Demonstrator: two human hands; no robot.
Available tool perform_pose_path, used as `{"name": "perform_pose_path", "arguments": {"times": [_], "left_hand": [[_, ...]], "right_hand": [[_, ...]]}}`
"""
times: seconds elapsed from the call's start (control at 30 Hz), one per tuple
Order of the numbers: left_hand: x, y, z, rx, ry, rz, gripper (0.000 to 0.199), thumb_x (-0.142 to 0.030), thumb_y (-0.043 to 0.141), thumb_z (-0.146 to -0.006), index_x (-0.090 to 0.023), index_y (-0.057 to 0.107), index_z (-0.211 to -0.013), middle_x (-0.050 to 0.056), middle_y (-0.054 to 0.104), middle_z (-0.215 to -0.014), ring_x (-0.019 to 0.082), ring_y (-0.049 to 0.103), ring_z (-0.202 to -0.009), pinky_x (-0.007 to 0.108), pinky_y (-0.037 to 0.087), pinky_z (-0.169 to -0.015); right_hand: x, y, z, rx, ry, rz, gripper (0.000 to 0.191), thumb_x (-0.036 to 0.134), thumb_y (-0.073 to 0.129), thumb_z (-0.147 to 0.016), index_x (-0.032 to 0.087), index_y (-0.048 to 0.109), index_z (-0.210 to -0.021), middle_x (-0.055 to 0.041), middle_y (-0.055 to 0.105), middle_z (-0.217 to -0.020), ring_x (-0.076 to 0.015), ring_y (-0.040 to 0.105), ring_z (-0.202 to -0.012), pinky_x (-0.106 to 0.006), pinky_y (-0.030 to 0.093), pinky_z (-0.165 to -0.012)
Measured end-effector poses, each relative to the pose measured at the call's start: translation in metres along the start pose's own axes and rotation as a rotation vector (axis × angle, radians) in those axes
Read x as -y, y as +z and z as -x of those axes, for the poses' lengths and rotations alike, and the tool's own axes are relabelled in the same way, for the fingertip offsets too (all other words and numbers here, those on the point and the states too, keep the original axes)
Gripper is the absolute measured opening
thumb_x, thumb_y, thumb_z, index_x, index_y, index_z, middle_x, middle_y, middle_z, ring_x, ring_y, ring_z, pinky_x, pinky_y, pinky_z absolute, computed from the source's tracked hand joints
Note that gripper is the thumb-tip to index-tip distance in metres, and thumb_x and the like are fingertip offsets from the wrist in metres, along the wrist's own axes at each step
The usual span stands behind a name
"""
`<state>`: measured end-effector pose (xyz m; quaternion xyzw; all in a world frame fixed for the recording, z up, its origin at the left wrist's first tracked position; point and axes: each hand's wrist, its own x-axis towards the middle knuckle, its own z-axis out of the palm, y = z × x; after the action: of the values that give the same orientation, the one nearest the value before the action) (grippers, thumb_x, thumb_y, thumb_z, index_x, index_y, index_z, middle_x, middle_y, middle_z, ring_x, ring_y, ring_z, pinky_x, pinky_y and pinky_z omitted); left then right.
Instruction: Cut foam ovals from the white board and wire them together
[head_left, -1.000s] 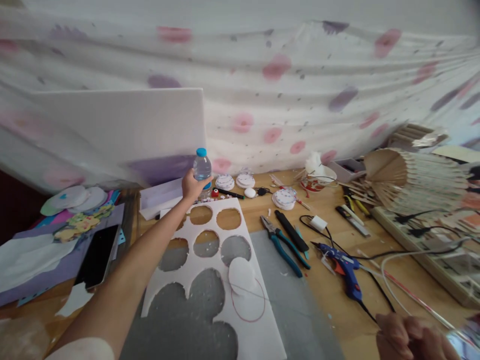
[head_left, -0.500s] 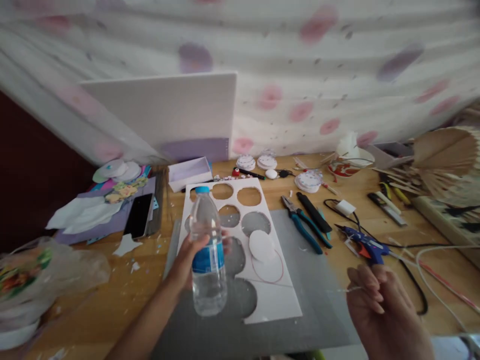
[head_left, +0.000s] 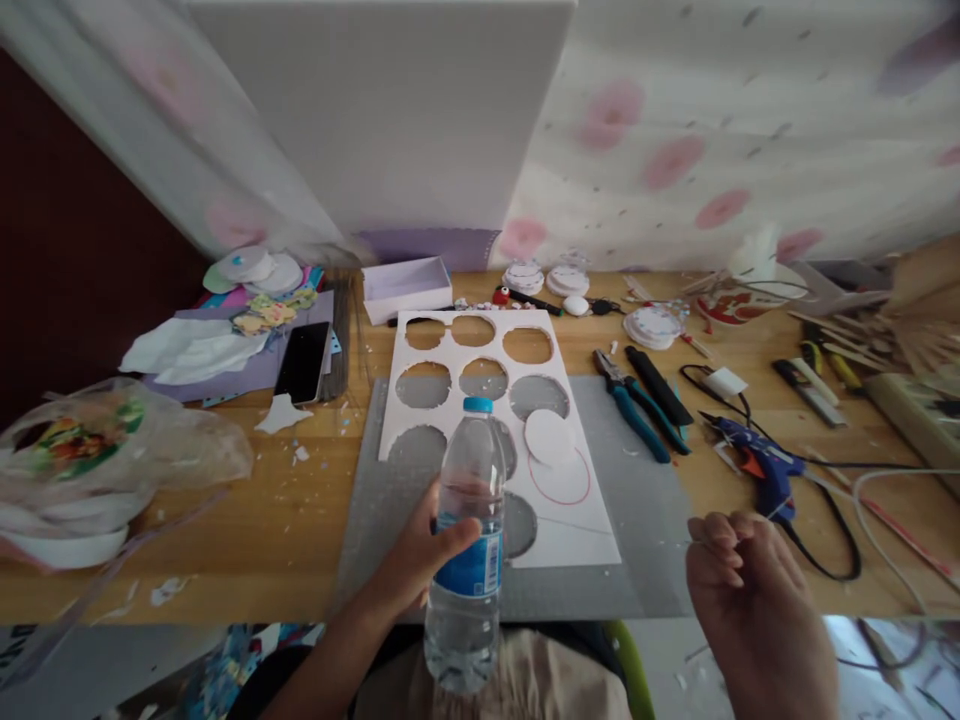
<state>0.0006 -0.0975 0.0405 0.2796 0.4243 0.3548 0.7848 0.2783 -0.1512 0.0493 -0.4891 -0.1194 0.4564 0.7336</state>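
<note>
clear plastic makes up the bag (head_left: pixel 199 440) near the left end of the table (head_left: pixel 292 525); something green and orange shows through it. at the far edge, left of the middle, stands an open lilac box (head_left: pixel 405 292). the left hand (head_left: pixel 412 555) has its fingers wrapped round the water bottle (head_left: pixel 487 560), thumb across the front. that bottle has come from the far edge to hang at the near edge, cap on, clear liquid inside; the work seems to have shifted into close reach. behind it, the holed white board (head_left: pixel 577 535) lies on the grey mat (head_left: pixel 645 560), a white disc (head_left: pixel 549 437) by its right edge. past the mat's right edge, the right hand (head_left: pixel 750 590) is clenched; whether it pinches anything thin, i cannot tell. toward the far right corner, a bowl (head_left: pixel 712 305) holds something pale.
</note>
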Motion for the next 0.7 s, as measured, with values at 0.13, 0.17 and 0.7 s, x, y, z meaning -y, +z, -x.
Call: {"name": "perform_pose_path", "arguments": {"times": [0.13, 0.17, 0.7], "left_hand": [[-0.004, 0.003, 0.004, -0.011, 0.009, -0.008, 0.060, -0.060, 0.078, -0.063, -0.018, 0.061, -0.102, 0.009, 0.069, -0.101, 0.025, 0.067, -0.091, 0.036, 0.051, -0.081], [-0.006, 0.004, 0.004, -0.004, 0.016, -0.006, 0.060, -0.061, 0.077, -0.064, -0.017, 0.062, -0.102, 0.009, 0.069, -0.101, 0.025, 0.067, -0.091, 0.036, 0.051, -0.082], [-0.012, 0.013, 0.003, 0.114, -0.021, 0.112, 0.055, -0.064, 0.067, -0.074, -0.018, 0.065, -0.103, 0.010, 0.072, -0.100, 0.027, 0.069, -0.094, 0.038, 0.052, -0.082]], "right_hand": [[0.002, 0.004, 0.001, -0.021, 0.024, -0.043, 0.028, 0.021, 0.084, -0.062, 0.016, 0.056, -0.069, 0.0037, 0.046, -0.065, -0.0029, 0.040, -0.053, -0.004, 0.039, -0.042], [0.002, 0.005, 0.001, -0.023, 0.029, -0.042, 0.029, 0.021, 0.084, -0.062, 0.016, 0.056, -0.069, 0.0037, 0.046, -0.065, -0.0028, 0.040, -0.053, -0.004, 0.039, -0.041], [0.006, 0.009, 0.002, -0.029, 0.007, 0.017, 0.028, 0.028, 0.083, -0.065, 0.017, 0.058, -0.069, 0.0031, 0.046, -0.065, -0.0046, 0.039, -0.054, -0.006, 0.039, -0.042]]}}
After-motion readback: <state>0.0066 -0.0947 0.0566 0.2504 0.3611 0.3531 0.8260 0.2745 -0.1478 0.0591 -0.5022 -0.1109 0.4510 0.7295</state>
